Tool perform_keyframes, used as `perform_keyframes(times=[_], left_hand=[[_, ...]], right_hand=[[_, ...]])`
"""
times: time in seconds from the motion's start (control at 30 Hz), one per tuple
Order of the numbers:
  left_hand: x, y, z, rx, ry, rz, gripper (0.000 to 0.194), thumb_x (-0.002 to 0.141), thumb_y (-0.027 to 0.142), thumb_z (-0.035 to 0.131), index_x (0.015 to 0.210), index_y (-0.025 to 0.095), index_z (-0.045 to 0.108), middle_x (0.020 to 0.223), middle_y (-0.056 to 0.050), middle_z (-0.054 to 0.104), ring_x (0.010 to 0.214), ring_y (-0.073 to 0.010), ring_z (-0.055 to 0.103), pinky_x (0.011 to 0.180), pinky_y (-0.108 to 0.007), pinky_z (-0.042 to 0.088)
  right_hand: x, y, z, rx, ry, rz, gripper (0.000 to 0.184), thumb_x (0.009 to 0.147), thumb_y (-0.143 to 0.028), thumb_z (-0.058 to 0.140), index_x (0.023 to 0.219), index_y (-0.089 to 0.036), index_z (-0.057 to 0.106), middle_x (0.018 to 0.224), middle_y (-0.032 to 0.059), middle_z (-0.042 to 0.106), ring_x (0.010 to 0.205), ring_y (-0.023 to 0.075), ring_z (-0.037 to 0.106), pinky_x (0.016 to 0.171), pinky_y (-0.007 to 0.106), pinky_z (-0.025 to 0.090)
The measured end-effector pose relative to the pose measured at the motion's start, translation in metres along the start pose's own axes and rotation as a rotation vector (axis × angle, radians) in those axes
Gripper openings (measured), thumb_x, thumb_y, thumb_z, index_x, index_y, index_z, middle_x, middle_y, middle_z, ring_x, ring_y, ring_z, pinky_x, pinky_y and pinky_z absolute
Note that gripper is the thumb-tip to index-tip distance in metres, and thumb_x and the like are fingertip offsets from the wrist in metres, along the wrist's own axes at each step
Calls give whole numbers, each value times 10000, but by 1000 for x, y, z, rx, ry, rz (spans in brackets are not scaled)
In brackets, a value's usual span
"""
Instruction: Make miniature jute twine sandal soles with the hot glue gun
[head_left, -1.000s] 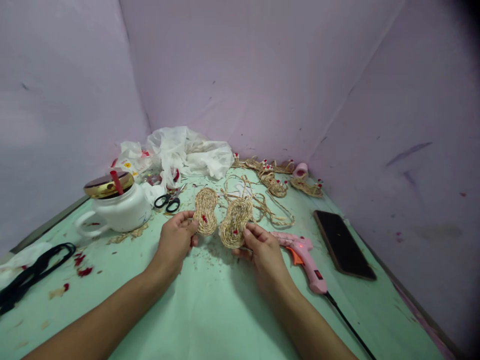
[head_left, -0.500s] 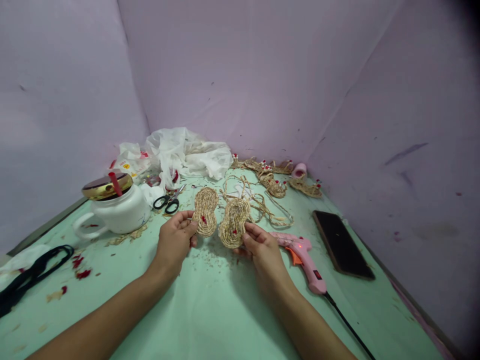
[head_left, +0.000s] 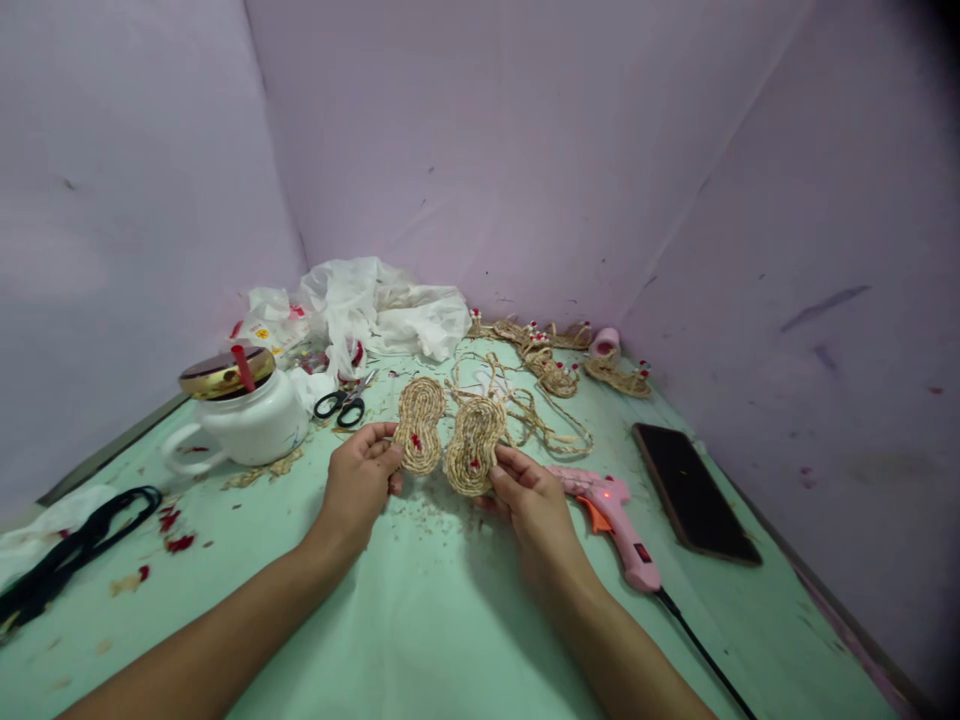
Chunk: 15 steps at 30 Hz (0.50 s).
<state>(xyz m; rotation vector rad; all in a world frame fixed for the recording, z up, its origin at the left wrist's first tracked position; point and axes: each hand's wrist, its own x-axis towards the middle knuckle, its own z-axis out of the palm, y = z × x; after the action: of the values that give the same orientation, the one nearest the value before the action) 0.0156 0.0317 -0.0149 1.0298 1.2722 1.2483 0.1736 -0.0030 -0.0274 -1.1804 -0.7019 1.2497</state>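
Between thumb and fingers, my left hand [head_left: 365, 467] pinches the lower left edge of a woven straw sole [head_left: 421, 412], coiled in a figure-eight shape with a red spot near its bottom. My right hand [head_left: 529, 500] grips a second woven straw sole [head_left: 475, 445] by its right edge; this one also has a red spot low down. The two soles are held side by side, with a narrow gap between them. Behind them lies loose braided straw cord [head_left: 536, 415]. A pink glue gun [head_left: 611, 510] with a lit red light rests just right of my right hand.
Black-handled scissors [head_left: 341, 405] and a white mug [head_left: 251, 425] with a gold lid stand left. A crumpled white plastic bag [head_left: 390, 305] and several finished straw slippers [head_left: 555, 370] lie at the back. A phone [head_left: 696, 492] is at right, a black cord bundle [head_left: 79, 550] at left.
Both hands keep hold of the two soles in nearly the same pose. The whole view shifts slightly to and fro; nothing has been picked up or put down.
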Motion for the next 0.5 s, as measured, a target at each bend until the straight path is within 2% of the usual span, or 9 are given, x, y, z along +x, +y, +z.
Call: perform_keyframes(times=[0.27, 0.37, 0.5], left_hand=[[-5, 3, 2, 3, -28, -4, 280, 596, 272, 635, 829, 155, 534, 451, 80, 492, 333, -59, 407, 309, -146, 256], [-10, 4, 4, 33, -80, 2, 308, 596, 305, 649, 838, 155, 530, 443, 72, 517, 325, -68, 422, 319, -160, 295], [-14, 3, 6, 73, -174, -21, 326, 622, 340, 631, 854, 150, 503, 417, 60, 533, 326, -77, 435, 332, -165, 321]], right_hand=[[-4, -10, 3, -21, 63, -26, 394, 467, -319, 782, 809, -160, 669, 773, 57, 698, 674, 188, 616, 520, 269, 477], [-7, -11, 6, -78, 18, -51, 356, 488, -326, 775, 782, -155, 668, 740, 57, 689, 676, 189, 613, 551, 279, 479], [-9, -9, 7, -178, -40, -181, 286, 597, -342, 709, 817, -164, 672, 785, 60, 683, 735, 192, 609, 655, 313, 483]])
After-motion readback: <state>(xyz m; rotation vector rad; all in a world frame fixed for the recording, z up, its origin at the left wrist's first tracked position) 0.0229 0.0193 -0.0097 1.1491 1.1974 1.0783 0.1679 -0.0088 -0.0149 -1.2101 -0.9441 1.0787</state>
